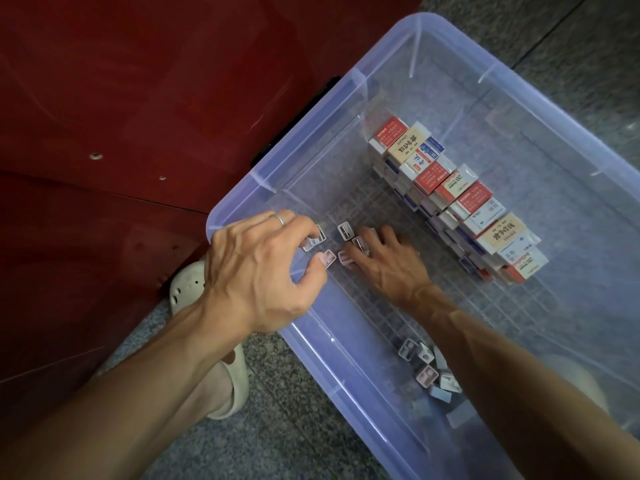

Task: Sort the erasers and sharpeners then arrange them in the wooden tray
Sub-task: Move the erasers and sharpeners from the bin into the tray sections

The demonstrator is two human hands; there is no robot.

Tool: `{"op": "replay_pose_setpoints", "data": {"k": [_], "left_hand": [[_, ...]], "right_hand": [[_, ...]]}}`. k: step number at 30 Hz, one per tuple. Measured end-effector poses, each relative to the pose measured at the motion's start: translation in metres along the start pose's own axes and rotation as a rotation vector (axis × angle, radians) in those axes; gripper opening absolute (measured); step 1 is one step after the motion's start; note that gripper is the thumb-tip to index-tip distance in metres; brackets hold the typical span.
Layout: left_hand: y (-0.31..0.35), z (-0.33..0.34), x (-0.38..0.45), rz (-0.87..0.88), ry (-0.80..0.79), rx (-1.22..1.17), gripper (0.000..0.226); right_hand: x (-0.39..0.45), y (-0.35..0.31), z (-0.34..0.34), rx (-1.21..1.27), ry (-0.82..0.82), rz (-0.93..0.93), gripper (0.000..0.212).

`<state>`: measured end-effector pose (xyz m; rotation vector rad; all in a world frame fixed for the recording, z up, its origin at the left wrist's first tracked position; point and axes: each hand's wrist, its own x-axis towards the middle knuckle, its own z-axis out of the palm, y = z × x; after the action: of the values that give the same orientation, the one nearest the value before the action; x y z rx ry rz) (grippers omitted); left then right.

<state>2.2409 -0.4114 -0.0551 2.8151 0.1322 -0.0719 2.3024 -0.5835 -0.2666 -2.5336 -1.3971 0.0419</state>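
Inside a clear bluish plastic bin (242, 202) a long stack of boxed erasers (457, 199) runs diagonally along the right side. Near the bin's left corner lie a few small sharpeners, among them a grey one (345, 231) and a pink one (328, 258). My left hand (256, 268) pinches a pale sharpener (316, 240) between thumb and fingers. My right hand (384, 261) lies flat on the bin's gridded floor, its fingertips touching a dark sharpener (360, 244) and a pink sharpener (344, 259). A loose heap of sharpeners (427, 370) sits beside my right forearm. No wooden tray is visible.
A dark red cabinet panel (121, 116) stands to the left of the bin. The bin rests on a speckled grey stone floor (294, 410). My foot in a cream clog (228, 386) is under my left forearm.
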Motion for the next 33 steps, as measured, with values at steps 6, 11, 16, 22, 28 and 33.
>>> {"op": "replay_pose_setpoints", "data": {"k": [6,11,16,22,28,33], "left_hand": [[-0.001,0.000,0.000,0.018,0.014,-0.003,0.029],[-0.001,0.000,0.000,0.017,0.019,-0.009,0.029],[-0.003,0.002,0.000,0.019,0.021,-0.002,0.030],[-0.003,0.002,-0.001,0.003,0.011,0.006,0.029],[-0.001,0.000,-0.001,-0.016,-0.008,0.021,0.031],[-0.002,-0.001,0.000,-0.015,-0.042,0.036,0.032]], "right_hand": [[0.011,0.006,-0.012,0.051,-0.130,0.012,0.034],[0.019,0.003,-0.018,0.131,-0.176,0.082,0.030],[0.026,-0.006,-0.042,0.464,-0.097,0.577,0.019],[0.031,-0.021,-0.077,1.562,0.006,1.261,0.012],[0.011,-0.044,-0.100,2.710,0.192,1.436,0.020],[0.007,-0.051,-0.108,2.815,0.307,1.464,0.015]]}}
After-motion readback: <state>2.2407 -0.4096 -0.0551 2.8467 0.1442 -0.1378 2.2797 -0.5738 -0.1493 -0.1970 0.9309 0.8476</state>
